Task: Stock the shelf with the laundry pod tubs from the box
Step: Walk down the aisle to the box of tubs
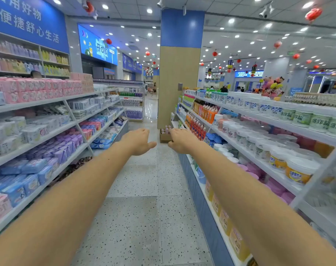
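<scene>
Both arms stretch forward down the aisle. Our left hand (137,141) and right hand (182,140) are empty, fingers loosely spread, holding nothing. The box (165,136) sits on the floor (144,189) straight ahead at the pillar (178,83) foot, beyond the fingers, right hand slightly nearer. Bottle-like tops show inside; too small to confirm tubs. The shelf (259,160) runs along our right, its tubs (297,169) reading "爆炸盐".

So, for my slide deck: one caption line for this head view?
Both empty hands, left hand and right hand, stretch down a shop aisle toward a cardboard box on the floor.
</scene>
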A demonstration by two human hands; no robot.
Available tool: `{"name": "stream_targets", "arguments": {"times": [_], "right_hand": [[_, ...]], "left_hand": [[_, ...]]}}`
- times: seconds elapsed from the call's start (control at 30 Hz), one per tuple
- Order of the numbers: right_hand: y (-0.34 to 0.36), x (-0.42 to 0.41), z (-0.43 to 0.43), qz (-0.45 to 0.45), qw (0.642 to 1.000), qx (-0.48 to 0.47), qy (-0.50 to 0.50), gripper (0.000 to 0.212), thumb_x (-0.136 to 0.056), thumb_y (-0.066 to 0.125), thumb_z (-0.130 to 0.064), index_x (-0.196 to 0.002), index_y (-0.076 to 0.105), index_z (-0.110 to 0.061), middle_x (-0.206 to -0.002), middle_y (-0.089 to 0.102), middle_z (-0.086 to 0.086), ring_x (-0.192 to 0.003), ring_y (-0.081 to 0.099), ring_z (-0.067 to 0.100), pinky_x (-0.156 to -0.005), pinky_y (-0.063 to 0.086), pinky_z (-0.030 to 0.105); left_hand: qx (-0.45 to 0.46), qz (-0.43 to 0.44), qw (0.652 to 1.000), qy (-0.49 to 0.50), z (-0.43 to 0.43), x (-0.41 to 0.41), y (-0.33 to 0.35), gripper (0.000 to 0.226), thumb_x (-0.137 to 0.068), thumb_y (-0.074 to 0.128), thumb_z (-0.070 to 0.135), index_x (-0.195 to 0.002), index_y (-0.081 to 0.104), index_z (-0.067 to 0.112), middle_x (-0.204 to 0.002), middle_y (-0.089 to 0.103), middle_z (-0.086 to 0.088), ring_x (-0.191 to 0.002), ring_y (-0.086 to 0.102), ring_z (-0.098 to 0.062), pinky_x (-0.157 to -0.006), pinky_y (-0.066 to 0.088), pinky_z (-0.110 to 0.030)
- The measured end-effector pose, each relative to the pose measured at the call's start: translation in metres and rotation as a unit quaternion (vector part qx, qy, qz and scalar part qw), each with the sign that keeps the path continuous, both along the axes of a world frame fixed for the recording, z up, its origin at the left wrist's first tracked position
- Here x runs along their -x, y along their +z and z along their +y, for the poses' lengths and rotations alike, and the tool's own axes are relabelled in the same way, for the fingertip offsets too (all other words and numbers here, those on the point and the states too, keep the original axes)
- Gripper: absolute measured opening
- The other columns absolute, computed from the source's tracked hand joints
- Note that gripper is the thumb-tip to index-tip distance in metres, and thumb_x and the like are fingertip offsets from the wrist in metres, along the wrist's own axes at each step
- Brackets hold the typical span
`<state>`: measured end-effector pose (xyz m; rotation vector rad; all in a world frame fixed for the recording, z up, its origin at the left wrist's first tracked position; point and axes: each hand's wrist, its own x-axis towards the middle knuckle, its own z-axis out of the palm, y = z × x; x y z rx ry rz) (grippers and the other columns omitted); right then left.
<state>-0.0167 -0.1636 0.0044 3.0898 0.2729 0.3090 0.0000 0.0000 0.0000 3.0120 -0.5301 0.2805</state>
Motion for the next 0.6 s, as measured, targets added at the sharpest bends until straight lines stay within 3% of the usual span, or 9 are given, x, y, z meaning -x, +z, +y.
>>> {"name": "stream_targets", "arguments": {"times": [0.13,0.27,0.47,0.6], "right_hand": [[-0.012,-0.020,-0.022,0.002,1.000,-0.005,0.004,0.041,-0.096,0.039,-0.030,-0.126,0.043,-0.002,-0.135,0.047,0.017,-0.122,0.045,0.032,-0.101,0.033,0.041],[-0.026,-0.055,-0.036,0.020,1.000,-0.002,0.010,0.049,-0.096,0.039,-0.033,-0.133,0.039,-0.001,-0.141,0.043,0.017,-0.129,0.041,0.033,-0.109,0.029,0.042],[-0.044,-0.138,-0.045,0.027,0.999,0.013,0.011,0.051,-0.096,0.037,-0.034,-0.136,0.037,-0.002,-0.143,0.043,0.016,-0.131,0.039,0.031,-0.110,0.026,0.041],[-0.054,-0.215,-0.038,0.029,0.999,0.018,0.014,0.050,-0.096,0.037,-0.031,-0.136,0.036,-0.002,-0.143,0.042,0.017,-0.131,0.038,0.032,-0.112,0.026,0.042]], "left_hand": [[-0.006,-0.009,1.000,-0.010,-0.022,-0.014,-0.009,0.066,-0.094,0.037,0.048,-0.144,0.029,0.005,-0.152,0.033,-0.011,-0.137,0.036,-0.030,-0.112,0.031,-0.043],[-0.030,-0.004,0.999,-0.015,-0.039,-0.042,-0.017,0.067,-0.094,0.036,0.049,-0.145,0.028,0.006,-0.154,0.029,-0.010,-0.139,0.033,-0.029,-0.114,0.028,-0.041],[-0.027,0.012,1.000,-0.007,-0.043,-0.120,-0.036,0.068,-0.096,0.031,0.049,-0.148,0.021,0.006,-0.157,0.023,-0.009,-0.143,0.026,-0.026,-0.117,0.020,-0.038],[-0.024,0.021,0.999,0.001,-0.033,-0.197,-0.047,0.068,-0.096,0.030,0.051,-0.146,0.025,0.006,-0.155,0.027,-0.010,-0.141,0.030,-0.028,-0.116,0.025,-0.040]]}}
